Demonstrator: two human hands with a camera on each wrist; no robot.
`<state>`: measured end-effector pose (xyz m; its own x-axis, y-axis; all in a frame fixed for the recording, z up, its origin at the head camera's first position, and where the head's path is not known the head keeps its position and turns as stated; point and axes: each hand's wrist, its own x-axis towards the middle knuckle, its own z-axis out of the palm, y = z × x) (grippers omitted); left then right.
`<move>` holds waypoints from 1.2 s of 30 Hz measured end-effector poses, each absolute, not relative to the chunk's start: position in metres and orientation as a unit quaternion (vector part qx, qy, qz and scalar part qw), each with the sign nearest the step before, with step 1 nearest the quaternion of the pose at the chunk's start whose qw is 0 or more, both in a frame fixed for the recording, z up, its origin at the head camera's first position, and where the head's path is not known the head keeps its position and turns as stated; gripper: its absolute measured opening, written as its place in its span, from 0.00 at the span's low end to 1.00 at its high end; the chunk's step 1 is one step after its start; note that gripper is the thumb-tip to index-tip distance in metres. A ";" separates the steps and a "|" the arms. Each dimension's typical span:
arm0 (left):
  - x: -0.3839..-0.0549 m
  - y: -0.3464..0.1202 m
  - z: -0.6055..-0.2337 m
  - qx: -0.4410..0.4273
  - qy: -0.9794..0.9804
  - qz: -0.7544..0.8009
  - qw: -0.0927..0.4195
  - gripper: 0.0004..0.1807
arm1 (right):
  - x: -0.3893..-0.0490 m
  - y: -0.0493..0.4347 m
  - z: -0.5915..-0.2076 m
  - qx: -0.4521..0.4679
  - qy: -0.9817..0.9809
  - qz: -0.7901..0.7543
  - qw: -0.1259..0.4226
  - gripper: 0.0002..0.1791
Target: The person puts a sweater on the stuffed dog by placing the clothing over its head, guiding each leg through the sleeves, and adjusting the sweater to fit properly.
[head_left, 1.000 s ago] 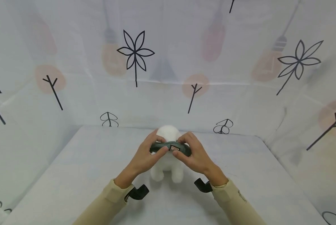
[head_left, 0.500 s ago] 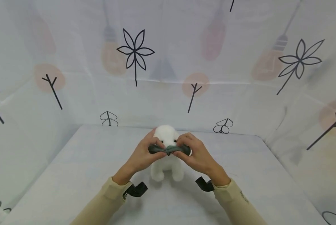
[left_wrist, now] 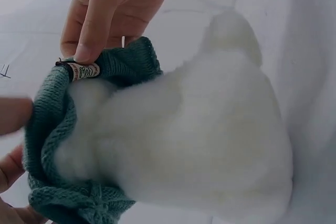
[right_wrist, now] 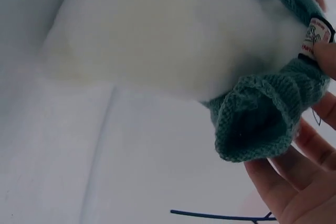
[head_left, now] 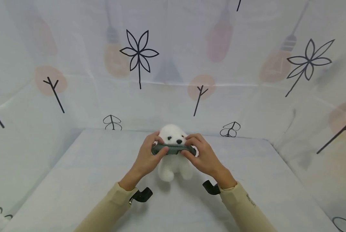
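A white plush dog (head_left: 171,130) with dark eyes and a black nose stands in front of me. A green knitted sweater (head_left: 171,149) is bunched around its neck, just below the nose. My left hand (head_left: 148,155) pinches the sweater's left side between thumb and fingers, and my right hand (head_left: 204,156) grips the right side. In the left wrist view the right thumb presses beside a white woven label (left_wrist: 85,71) on the knit edge. An open sleeve of the sweater hangs loose in the right wrist view. The hands cover the sides of the toy's head.
The toy is on a pale cloth-covered table (head_left: 103,167). Behind it hangs a white backdrop (head_left: 167,106) printed with flowers and twigs. Black wrist-worn camera mounts (head_left: 143,195) stick out inward from both beige sleeves (head_left: 110,206), low over the table.
The sweater has come down from over the plush dog's face to below its nose, uncovering the eyes and nose. The head has tipped up and the legs have shifted slightly right.
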<state>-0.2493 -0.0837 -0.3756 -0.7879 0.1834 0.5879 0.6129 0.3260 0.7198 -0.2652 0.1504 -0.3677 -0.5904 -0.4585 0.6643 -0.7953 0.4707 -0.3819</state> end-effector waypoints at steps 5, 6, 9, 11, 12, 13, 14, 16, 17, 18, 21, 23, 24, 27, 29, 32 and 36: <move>-0.254 -0.083 -0.381 -0.263 -0.788 -0.487 0.269 0.12 | -0.267 0.152 -0.370 0.362 -0.829 0.344 0.250 0.11; -0.255 -0.082 -0.382 -0.269 -0.788 -0.483 0.273 0.13 | -0.268 0.152 -0.371 0.360 -0.829 0.347 0.250 0.11; -0.255 -0.082 -0.383 -0.276 -0.799 -0.466 0.262 0.14 | -0.268 0.153 -0.372 0.348 -0.834 0.355 0.239 0.11; -0.254 -0.082 -0.383 -0.284 -0.806 -0.456 0.250 0.16 | -0.267 0.153 -0.373 0.340 -0.840 0.356 0.227 0.13; -0.254 -0.082 -0.383 -0.289 -0.808 -0.452 0.244 0.17 | -0.267 0.153 -0.373 0.334 -0.845 0.355 0.221 0.14; -0.254 -0.082 -0.384 -0.291 -0.812 -0.448 0.235 0.18 | -0.267 0.154 -0.373 0.328 -0.850 0.352 0.214 0.16; -0.254 -0.082 -0.384 -0.293 -0.814 -0.447 0.228 0.19 | -0.267 0.154 -0.373 0.323 -0.854 0.350 0.208 0.17; -0.253 -0.082 -0.384 -0.291 -0.819 -0.448 0.210 0.21 | -0.267 0.155 -0.374 0.309 -0.866 0.341 0.198 0.19; -0.253 -0.082 -0.384 -0.287 -0.822 -0.451 0.199 0.22 | -0.268 0.155 -0.374 0.301 -0.872 0.335 0.191 0.21; -0.253 -0.082 -0.385 -0.280 -0.826 -0.453 0.185 0.23 | -0.268 0.155 -0.375 0.293 -0.879 0.326 0.186 0.22; -0.252 -0.082 -0.387 -0.258 -0.838 -0.458 0.147 0.26 | -0.270 0.157 -0.377 0.277 -0.896 0.300 0.175 0.27; -0.252 -0.083 -0.387 -0.253 -0.841 -0.458 0.136 0.28 | -0.271 0.157 -0.379 0.275 -0.900 0.289 0.175 0.30; -0.252 -0.083 -0.387 -0.253 -0.842 -0.457 0.135 0.28 | -0.271 0.157 -0.379 0.275 -0.901 0.284 0.180 0.30; -0.253 -0.083 -0.386 -0.259 -0.842 -0.449 0.147 0.30 | -0.272 0.156 -0.380 0.283 -0.894 0.276 0.209 0.29; -0.254 -0.083 -0.385 -0.265 -0.843 -0.442 0.157 0.30 | -0.272 0.155 -0.379 0.291 -0.887 0.267 0.239 0.28; -0.254 -0.083 -0.384 -0.266 -0.846 -0.432 0.162 0.31 | -0.271 0.152 -0.378 0.296 -0.877 0.254 0.279 0.27; -0.254 -0.083 -0.384 -0.267 -0.846 -0.431 0.163 0.32 | -0.266 0.148 -0.376 0.305 -0.873 0.258 0.278 0.24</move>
